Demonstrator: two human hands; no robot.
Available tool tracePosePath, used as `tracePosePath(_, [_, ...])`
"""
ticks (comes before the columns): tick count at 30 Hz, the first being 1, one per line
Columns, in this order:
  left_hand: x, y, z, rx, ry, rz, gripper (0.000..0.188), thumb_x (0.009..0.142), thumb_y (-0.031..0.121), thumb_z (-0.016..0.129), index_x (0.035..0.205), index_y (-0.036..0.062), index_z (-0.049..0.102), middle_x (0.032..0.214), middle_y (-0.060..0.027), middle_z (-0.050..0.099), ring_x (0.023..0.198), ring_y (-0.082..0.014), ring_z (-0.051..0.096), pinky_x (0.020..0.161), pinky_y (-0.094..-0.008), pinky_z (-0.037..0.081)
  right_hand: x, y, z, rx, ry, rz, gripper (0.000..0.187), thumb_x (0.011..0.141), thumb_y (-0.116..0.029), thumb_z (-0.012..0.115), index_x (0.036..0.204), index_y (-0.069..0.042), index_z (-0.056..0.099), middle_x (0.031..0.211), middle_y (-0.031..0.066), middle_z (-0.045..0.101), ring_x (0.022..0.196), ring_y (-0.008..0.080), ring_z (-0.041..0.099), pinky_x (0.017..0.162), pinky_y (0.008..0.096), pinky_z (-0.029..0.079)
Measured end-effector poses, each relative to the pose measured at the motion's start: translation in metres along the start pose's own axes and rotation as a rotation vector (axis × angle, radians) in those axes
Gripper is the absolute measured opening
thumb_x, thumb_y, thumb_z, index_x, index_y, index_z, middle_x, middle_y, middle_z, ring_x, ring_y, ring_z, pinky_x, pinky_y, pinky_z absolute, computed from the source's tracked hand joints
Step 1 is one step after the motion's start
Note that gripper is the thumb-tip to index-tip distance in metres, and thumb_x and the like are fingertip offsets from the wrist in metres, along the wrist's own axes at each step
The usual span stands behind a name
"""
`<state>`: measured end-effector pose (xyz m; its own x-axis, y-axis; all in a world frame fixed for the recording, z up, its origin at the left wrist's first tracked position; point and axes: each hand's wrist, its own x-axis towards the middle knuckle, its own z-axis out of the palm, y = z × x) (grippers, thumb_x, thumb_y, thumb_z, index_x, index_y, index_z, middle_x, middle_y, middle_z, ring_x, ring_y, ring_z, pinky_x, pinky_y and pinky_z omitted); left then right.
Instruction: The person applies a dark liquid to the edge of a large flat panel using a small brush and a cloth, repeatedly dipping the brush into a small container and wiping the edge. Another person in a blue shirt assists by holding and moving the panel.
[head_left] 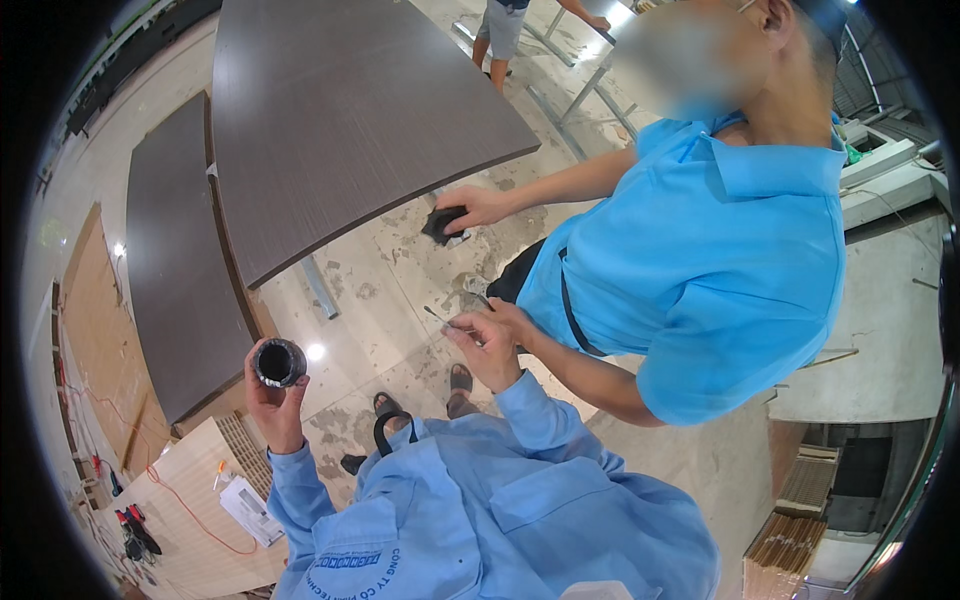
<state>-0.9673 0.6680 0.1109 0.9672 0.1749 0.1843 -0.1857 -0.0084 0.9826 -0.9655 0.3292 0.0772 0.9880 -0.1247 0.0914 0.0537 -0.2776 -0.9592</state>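
My left hand (272, 405) is wrapped round a small round pot (280, 363) with a black inside and a dark, smeared rim; its open top faces up. My right hand (487, 350) pinches a thin stick-like tool (437, 316) with a small tip that points up and left. Right beside my right hand is a co-worker's hand (512, 322); I cannot make out whether the two touch. The co-worker's other hand (478, 205) grips a black cloth (443, 225) near the corner of a large dark wood-grain panel (370, 110).
A second dark panel (180, 250) lies to the left. At lower left, a light board (190, 500) bears a paper sheet (250, 510), red-handled pliers (135, 528) and a red cord. The co-worker in a blue shirt (740, 250) stands close at right. Metal frames (590, 95) stand behind.
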Motion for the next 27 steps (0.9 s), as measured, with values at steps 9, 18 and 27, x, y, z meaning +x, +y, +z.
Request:
tracePosePath(9, [0.001, 0.002, 0.001, 0.002, 0.017, -0.005, 0.071, 0.084, -0.003, 0.08, 0.148, 0.0018, 0.05, 0.139, -0.0085, 0.059, 0.128, -0.0204, 0.059, 0.11, -0.035, 0.048, 0.0, 0.003, 0.007, 0.074, -0.057, 0.059, 0.012, 0.095, -0.003, 0.073, 0.104, 0.002, 0.069, 0.093, 0.0108, 0.08, 0.087, 0.0149, 0.077, 0.074, 0.0267, 0.059])
tracePosePath(18, [-0.001, -0.003, -0.013, -0.012, 0.047, -0.028, 0.071, 0.082, -0.004, 0.082, 0.146, 0.0019, 0.051, 0.139, -0.0091, 0.058, 0.127, -0.022, 0.059, 0.111, -0.0363, 0.048, 0.001, 0.009, 0.016, 0.013, -0.056, 0.048, 0.019, 0.095, -0.008, 0.073, 0.11, 0.003, 0.069, 0.093, 0.0118, 0.08, 0.088, 0.0162, 0.077, 0.075, 0.0286, 0.059])
tracePosePath(27, [-0.001, -0.021, -0.015, -0.055, 0.063, -0.054, 0.072, 0.084, -0.003, 0.08, 0.148, 0.0019, 0.049, 0.139, -0.007, 0.058, 0.129, -0.0188, 0.057, 0.11, -0.0337, 0.047, 0.006, 0.011, 0.011, 0.056, -0.129, 0.104, 0.017, 0.096, -0.005, 0.072, 0.11, 0.006, 0.07, 0.094, 0.0128, 0.079, 0.093, 0.017, 0.077, 0.08, 0.0277, 0.059])
